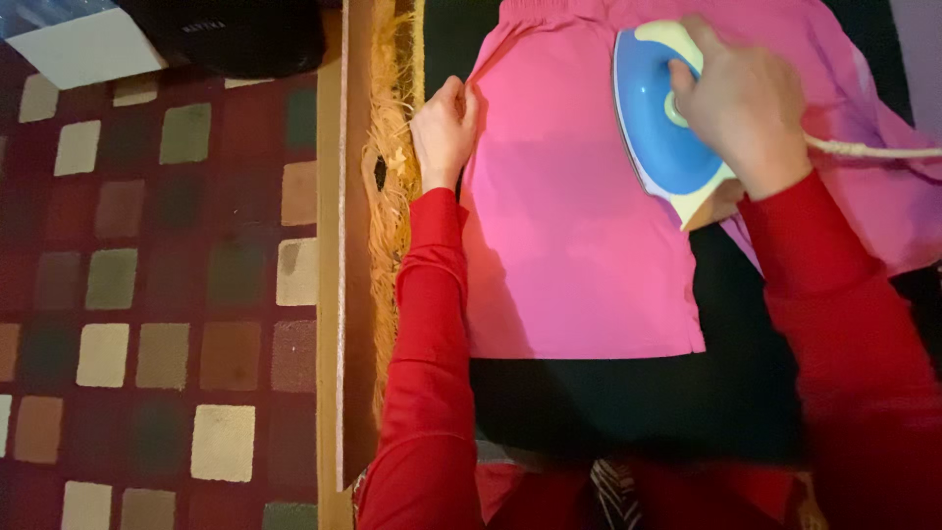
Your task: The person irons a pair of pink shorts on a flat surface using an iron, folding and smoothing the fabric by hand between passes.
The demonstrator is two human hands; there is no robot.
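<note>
Item 1: pink garment [579,226] flat on dark board [608,402], left hand [444,128] pinching its edge, right hand [741,103] clamped on blue iron [655,128] resting on the garment's upper part.

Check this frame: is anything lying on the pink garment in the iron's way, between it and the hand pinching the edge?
Nothing visible. The right hand grips the blue iron on the pink garment; smooth bare fabric runs across to the left hand pinching its edge.
</note>
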